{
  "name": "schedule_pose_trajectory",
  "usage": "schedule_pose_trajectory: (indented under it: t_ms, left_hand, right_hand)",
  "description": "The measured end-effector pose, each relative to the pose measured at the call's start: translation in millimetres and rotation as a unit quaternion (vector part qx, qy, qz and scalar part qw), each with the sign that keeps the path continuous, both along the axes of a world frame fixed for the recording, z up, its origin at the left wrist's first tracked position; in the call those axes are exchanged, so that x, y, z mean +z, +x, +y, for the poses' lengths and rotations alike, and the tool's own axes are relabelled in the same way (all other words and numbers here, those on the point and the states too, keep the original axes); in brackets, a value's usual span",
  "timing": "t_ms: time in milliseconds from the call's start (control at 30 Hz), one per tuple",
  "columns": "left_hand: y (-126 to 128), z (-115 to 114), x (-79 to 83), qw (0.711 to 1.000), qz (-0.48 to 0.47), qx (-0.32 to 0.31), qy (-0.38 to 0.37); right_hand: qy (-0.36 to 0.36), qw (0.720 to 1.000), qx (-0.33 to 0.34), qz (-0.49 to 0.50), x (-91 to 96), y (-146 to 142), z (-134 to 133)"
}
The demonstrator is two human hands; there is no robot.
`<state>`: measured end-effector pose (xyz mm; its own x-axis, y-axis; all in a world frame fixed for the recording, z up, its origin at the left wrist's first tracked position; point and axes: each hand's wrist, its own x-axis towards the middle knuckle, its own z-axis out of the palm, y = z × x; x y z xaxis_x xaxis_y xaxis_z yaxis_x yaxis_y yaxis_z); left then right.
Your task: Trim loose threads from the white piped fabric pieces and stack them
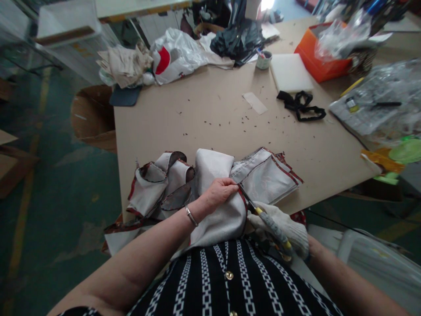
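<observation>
My left hand (220, 192), bare with a bracelet at the wrist, pinches the edge of a pale fabric piece (217, 219) with dark red edging. My gloved right hand (289, 228) grips a pair of scissors (271, 226), their handles wrapped in grey and yellow. The blades point up and left to the edging, close to my left fingertips. Whether they are parted I cannot tell. Beyond the hands lies a flat stack of pale pieces with red edges (269, 175). On the left, more edged fabric (149, 186) sits in loose folds.
Small dark clippings are scattered over the tan table (204, 105). A black strap (302, 105), a white block (291, 72), a cup (263, 60) and an orange box (322, 52) stand at the back right. Plastic bags (180, 52) line the far edge; a cardboard bin (94, 116) is left.
</observation>
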<state>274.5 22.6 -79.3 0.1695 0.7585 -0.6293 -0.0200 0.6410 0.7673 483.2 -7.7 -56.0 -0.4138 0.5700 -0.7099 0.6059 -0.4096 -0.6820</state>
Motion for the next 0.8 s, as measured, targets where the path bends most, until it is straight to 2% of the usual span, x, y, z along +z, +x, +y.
schedule_pose_trajectory:
  t_ms: [133,267,500,667,733,800]
  left_hand:
    - [3.8,-1.3,-1.1,1.000,-0.008,-0.008,-0.002]
    - [5.1,-1.2,1.4,1.000,-0.009,-0.002,-0.001]
    - [4.5,-0.8,-2.8,1.000,-0.001,-0.021,0.006]
    - [4.0,-0.7,2.3,0.999,0.021,-0.047,0.016]
    - [6.9,-5.3,12.9,0.990,0.061,-0.099,0.075]
    - [12.6,-12.6,28.1,0.967,0.096,-0.164,0.173]
  right_hand:
    - [0.051,0.998,0.031,-0.027,5.2,-12.1,6.5]
    - [0.066,0.997,0.020,-0.040,3.2,-18.2,8.7]
    - [0.088,0.996,-0.007,0.026,-3.0,-19.2,3.4]
    - [0.037,0.987,-0.127,0.093,4.4,-17.3,2.0]
    - [0.066,0.974,-0.185,0.115,5.7,-11.6,2.7]
    - [0.117,0.960,-0.217,0.130,8.2,-6.7,4.5]
